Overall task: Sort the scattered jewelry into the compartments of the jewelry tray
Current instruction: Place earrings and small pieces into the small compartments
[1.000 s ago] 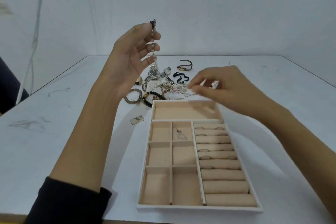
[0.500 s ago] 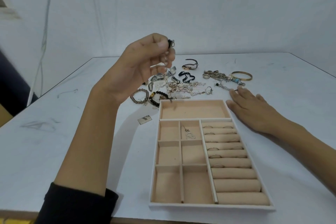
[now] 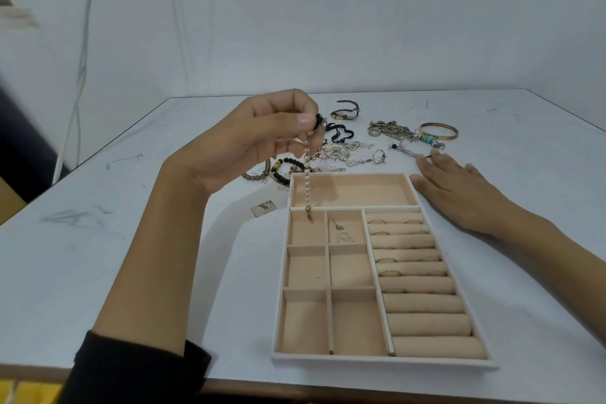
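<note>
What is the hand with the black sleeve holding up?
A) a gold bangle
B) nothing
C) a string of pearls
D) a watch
C: the left hand pinches a pearl strand that hangs straight down over the tray, while the gold bangle lies on the table.

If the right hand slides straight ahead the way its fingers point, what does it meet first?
Probably the silver charm bracelet: the right hand lies flat on the table, fingertips just short of it, though depth is unclear.
</note>
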A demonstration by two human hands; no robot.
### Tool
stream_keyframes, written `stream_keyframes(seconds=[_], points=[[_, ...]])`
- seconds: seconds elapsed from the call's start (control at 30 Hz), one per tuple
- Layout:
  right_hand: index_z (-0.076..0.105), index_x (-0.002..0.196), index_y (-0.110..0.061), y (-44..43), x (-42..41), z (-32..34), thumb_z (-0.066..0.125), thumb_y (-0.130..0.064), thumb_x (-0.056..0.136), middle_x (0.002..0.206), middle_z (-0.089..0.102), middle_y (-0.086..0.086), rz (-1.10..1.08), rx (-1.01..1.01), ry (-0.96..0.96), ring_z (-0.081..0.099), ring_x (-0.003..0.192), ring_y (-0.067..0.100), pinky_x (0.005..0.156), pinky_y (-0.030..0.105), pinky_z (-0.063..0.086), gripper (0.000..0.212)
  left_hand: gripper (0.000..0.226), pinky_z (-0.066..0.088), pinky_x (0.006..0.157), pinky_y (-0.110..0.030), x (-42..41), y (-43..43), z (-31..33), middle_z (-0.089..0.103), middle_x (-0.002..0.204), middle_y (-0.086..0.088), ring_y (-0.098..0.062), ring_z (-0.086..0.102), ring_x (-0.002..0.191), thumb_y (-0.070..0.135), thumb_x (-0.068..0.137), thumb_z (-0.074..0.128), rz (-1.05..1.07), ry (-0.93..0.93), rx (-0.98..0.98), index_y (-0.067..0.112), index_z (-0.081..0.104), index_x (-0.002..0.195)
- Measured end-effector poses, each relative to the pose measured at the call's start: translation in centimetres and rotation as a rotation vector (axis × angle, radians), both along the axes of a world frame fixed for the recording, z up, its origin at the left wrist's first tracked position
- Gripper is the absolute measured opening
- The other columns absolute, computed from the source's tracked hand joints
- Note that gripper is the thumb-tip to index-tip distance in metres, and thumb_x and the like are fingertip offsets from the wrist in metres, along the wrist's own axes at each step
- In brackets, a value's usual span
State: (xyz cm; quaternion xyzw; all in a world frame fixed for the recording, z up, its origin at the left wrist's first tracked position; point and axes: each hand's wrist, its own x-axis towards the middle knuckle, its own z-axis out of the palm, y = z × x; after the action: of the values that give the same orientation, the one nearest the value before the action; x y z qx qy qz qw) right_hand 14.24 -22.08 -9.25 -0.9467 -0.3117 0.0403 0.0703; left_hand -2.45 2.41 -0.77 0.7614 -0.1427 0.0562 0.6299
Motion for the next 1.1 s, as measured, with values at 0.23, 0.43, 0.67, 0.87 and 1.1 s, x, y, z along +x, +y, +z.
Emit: stream_keyframes(seconds=[0.23,0.43,0.67,0.87,1.1], points=[[0.007,0.153,-0.019,0.0,0.1,0.0,0.016,-0.046,0.100,0.161,-0.002,0.004,0.001,0.014,0.012,-0.002,0.148,0.015,0.118,0.040,0.000,0.061,0.006,0.044,0.076,-0.025,-0.7,0.5,-0.5,0.063,0.079,0.002,-0.013,0.056,0.074,0.025,0.084,0.058,0.033,0.058,0.088,0.020,0.061,0.082],[0.009,0.153,-0.018,0.1,0.4,-0.2,0.016,-0.047,0.099,0.161,0.000,0.005,0.005,0.021,-0.001,-0.001,0.148,0.016,0.118,0.041,0.002,0.062,0.007,0.037,0.080,-0.037,-0.9,0.5,-0.5,0.060,0.083,-0.005,-0.020,0.057,0.086,0.029,0.080,0.063,0.055,0.096,0.195,0.023,0.064,0.078],[0.009,0.153,-0.018,0.1,0.5,-0.3,0.016,-0.047,0.099,0.161,0.000,0.006,0.010,0.015,-0.011,0.000,0.148,0.016,0.118,0.042,0.003,0.062,0.009,0.043,0.069,-0.012,-1.1,0.5,-0.5,0.067,0.087,-0.003,-0.008,0.058,0.078,0.033,0.069,0.070,0.073,0.162,0.314,0.025,0.068,0.073],[0.012,0.153,-0.017,0.1,0.9,-0.5,0.016,-0.048,0.099,0.161,0.003,0.006,0.014,0.012,-0.018,0.001,0.148,0.017,0.118,0.043,0.004,0.062,0.014,0.033,0.076,-0.038,-1.5,0.9,-0.5,0.065,0.072,0.001,-0.013,0.055,0.073,0.033,0.067,0.071,0.110,0.196,0.391,0.021,0.065,0.071],[0.013,0.153,-0.017,0.0,1.1,-0.7,0.017,-0.048,0.098,0.161,0.004,0.006,0.021,0.016,-0.028,0.002,0.148,0.018,0.118,0.044,0.005,0.063,0.013,0.035,0.080,-0.037,-2.0,1.8,-0.6,0.061,0.070,-0.002,-0.020,0.050,0.075,0.031,0.065,0.072,0.106,0.212,0.372,0.021,0.066,0.072]])
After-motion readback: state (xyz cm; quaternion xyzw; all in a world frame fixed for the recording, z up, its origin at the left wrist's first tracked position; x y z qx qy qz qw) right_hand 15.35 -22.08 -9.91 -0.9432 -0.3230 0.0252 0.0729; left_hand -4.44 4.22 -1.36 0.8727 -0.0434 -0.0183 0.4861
